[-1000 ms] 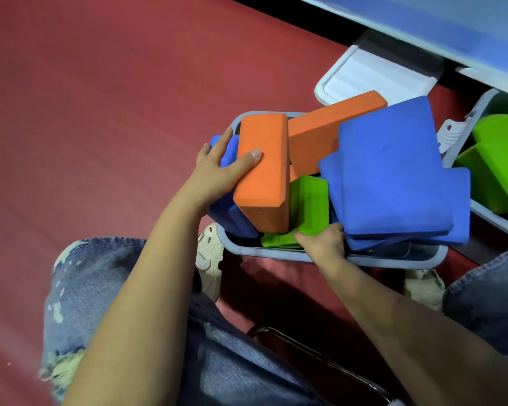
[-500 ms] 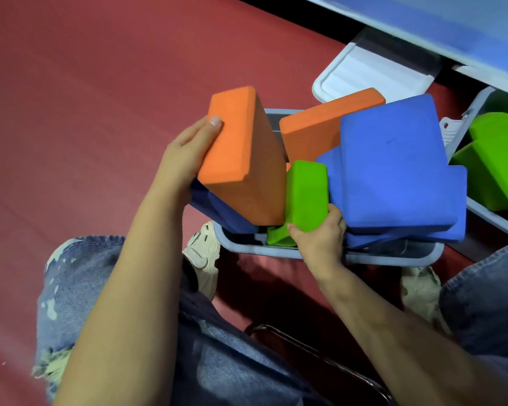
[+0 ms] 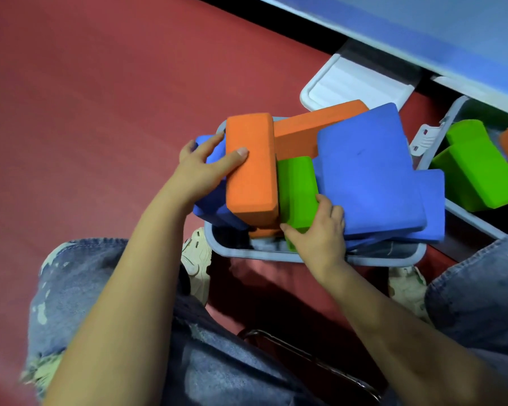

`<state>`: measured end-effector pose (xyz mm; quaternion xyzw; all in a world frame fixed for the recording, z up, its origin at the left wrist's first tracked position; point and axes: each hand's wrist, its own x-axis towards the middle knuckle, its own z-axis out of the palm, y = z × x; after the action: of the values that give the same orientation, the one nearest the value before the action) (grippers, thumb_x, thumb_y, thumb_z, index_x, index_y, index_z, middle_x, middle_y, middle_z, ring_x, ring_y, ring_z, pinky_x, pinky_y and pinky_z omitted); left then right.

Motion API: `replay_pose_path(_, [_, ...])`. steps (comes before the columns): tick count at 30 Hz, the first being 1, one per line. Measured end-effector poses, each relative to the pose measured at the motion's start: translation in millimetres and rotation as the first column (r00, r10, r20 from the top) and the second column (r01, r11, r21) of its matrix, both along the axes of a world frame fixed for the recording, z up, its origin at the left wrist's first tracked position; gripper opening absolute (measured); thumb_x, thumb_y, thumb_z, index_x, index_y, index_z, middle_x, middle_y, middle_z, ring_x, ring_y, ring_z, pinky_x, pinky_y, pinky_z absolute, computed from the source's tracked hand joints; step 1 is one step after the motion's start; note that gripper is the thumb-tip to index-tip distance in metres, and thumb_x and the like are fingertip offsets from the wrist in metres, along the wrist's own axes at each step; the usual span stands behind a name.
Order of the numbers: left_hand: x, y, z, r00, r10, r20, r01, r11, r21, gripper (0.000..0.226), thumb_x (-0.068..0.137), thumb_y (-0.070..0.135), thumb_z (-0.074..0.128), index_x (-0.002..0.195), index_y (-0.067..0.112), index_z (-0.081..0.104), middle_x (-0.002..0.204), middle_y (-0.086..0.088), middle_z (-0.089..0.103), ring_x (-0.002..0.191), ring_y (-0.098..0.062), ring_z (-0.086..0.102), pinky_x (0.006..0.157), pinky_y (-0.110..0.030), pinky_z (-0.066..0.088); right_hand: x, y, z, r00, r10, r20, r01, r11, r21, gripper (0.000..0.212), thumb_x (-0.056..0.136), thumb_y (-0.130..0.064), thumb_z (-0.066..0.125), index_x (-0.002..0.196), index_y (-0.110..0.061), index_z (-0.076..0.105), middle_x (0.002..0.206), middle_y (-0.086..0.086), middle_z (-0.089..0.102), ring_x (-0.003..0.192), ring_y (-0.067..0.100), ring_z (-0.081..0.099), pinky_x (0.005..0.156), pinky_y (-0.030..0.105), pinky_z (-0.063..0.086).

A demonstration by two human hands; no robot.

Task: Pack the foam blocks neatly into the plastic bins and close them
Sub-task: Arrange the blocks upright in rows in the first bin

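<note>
Packing is only partway: the left hand (image 3: pixel 201 171) grips an orange foam block (image 3: pixel 251 168) and the right hand (image 3: pixel 317 232) holds a green block (image 3: pixel 296 189) in the overfull bin (image 3: pixel 276 254), its lid (image 3: pixel 355 86) off behind.

Matt, finely grained foam on the upright orange block (image 3: pixel 251 165), the green block (image 3: pixel 296 191) at its three o'clock and the broad blue slab (image 3: pixel 367 171). Smooth, faintly glossy pale-grey plastic on the bin rim (image 3: pixel 261 254) and ribbed white lid (image 3: pixel 355 86). Faded, paint-flecked blue denim (image 3: pixel 71 276) at seven o'clock, over smooth red flooring (image 3: pixel 100 83).
</note>
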<state>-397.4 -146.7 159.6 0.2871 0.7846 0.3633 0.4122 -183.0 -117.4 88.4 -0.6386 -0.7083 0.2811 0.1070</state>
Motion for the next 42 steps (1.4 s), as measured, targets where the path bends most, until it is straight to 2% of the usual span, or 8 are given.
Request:
replay_pose_path(5, [2, 4, -12, 1.0, 0.025, 0.014, -0.025, 0.999, -0.022, 0.068, 0.079, 0.06, 0.065, 0.14, 0.046, 0.04, 0.159, 0.005, 0.005, 0.144, -0.019, 0.02, 0.113, -0.044, 0.023, 9, 30, 29, 0.987, 0.156, 0.031, -0.151, 0.981, -0.12, 0.055, 0.089, -0.038, 0.06, 0.135, -0.012, 0.046, 0.127, 0.018, 0.049, 0.119, 0.032, 0.048, 0.098, 0.036, 0.038])
replay_pose_path(11, [35, 1, -72, 0.956, -0.235, -0.176, 0.163, 0.923, -0.347, 0.078, 0.085, 0.049, 0.064, 0.15, 0.032, 0.023, 0.156, -0.021, 0.007, 0.143, -0.03, 0.024, 0.114, -0.036, 0.024, -24, 59, 80, 0.9, 0.075, -0.429, -0.176, 0.964, -0.2, 0.054, 0.093, -0.053, 0.044, 0.142, -0.029, 0.037, 0.141, 0.002, 0.045, 0.125, 0.018, 0.047, 0.107, 0.037, 0.037])
replay_pose_path(18, [36, 5, -96, 0.924, -0.345, -0.166, 0.241, 0.861, -0.449, 0.057, 0.095, 0.049, 0.045, 0.148, 0.04, 0.025, 0.161, -0.01, 0.005, 0.147, -0.028, 0.012, 0.119, -0.039, 0.012, -35, 65, 19, 0.762, 0.569, 0.308, -0.556, 0.82, -0.139, 0.056, 0.091, -0.044, 0.054, 0.143, -0.03, 0.037, 0.151, -0.001, 0.029, 0.137, 0.024, 0.027, 0.105, 0.042, 0.029])
replay_pose_path(23, [23, 5, -109, 0.996, -0.052, -0.075, 0.029, 0.961, -0.276, 0.048, 0.081, 0.037, 0.059, 0.129, 0.036, 0.058, 0.158, -0.003, 0.015, 0.142, -0.025, 0.026, 0.116, -0.043, 0.026, -17, 57, 8, 0.845, 0.471, 0.254, -0.44, 0.882, -0.17, 0.08, 0.087, -0.043, 0.062, 0.15, -0.034, 0.014, 0.159, 0.003, -0.011, 0.145, 0.028, -0.001, 0.114, 0.046, 0.015])
replay_pose_path(29, [20, 14, -105, 0.994, 0.107, 0.007, -0.103, 0.976, -0.191, 0.02, 0.074, 0.041, 0.056, 0.088, 0.039, 0.069, 0.154, -0.001, 0.019, 0.139, -0.021, 0.027, 0.115, -0.041, 0.027, -7, 27, -4, 0.801, 0.503, 0.325, -0.478, 0.864, -0.161, 0.086, 0.086, -0.04, 0.062, 0.151, -0.033, 0.007, 0.157, 0.008, -0.019, 0.145, 0.029, -0.001, 0.115, 0.041, 0.019])
replay_pose_path(33, [39, 13, -101, 0.889, -0.191, -0.416, 0.038, 0.936, -0.349, 0.06, 0.082, 0.064, 0.055, 0.134, 0.034, 0.05, 0.149, -0.008, 0.024, 0.136, -0.031, 0.027, 0.109, -0.046, 0.024, -7, 35, -13, 0.768, 0.516, 0.378, -0.499, 0.853, -0.152, 0.083, 0.09, -0.05, 0.049, 0.151, -0.032, -0.004, 0.155, 0.01, -0.024, 0.146, 0.027, -0.006, 0.116, 0.039, 0.015])
replay_pose_path(38, [81, 2, -112, 0.91, -0.269, -0.317, 0.152, 0.925, -0.349, 0.122, 0.073, 0.051, 0.075, 0.152, 0.016, -0.012, 0.138, -0.018, 0.028, 0.114, -0.038, 0.053, 0.087, -0.042, 0.046, 0, 44, -15, 0.788, 0.498, 0.361, -0.513, 0.856, -0.062, 0.076, 0.092, -0.053, 0.043, 0.151, -0.032, 0.001, 0.158, 0.007, -0.018, 0.147, 0.023, -0.005, 0.116, 0.036, 0.013])
replay_pose_path(42, [87, -4, -115, 0.855, -0.341, -0.391, 0.231, 0.925, -0.302, 0.126, 0.071, 0.046, 0.078, 0.147, 0.036, -0.021, 0.146, -0.017, 0.014, 0.107, -0.044, 0.055, 0.082, -0.043, 0.048, 2, 48, -11, 0.812, 0.489, 0.318, -0.503, 0.863, -0.041, 0.074, 0.09, -0.052, 0.048, 0.151, -0.033, 0.01, 0.159, 0.005, -0.011, 0.147, 0.022, -0.002, 0.116, 0.037, 0.015])
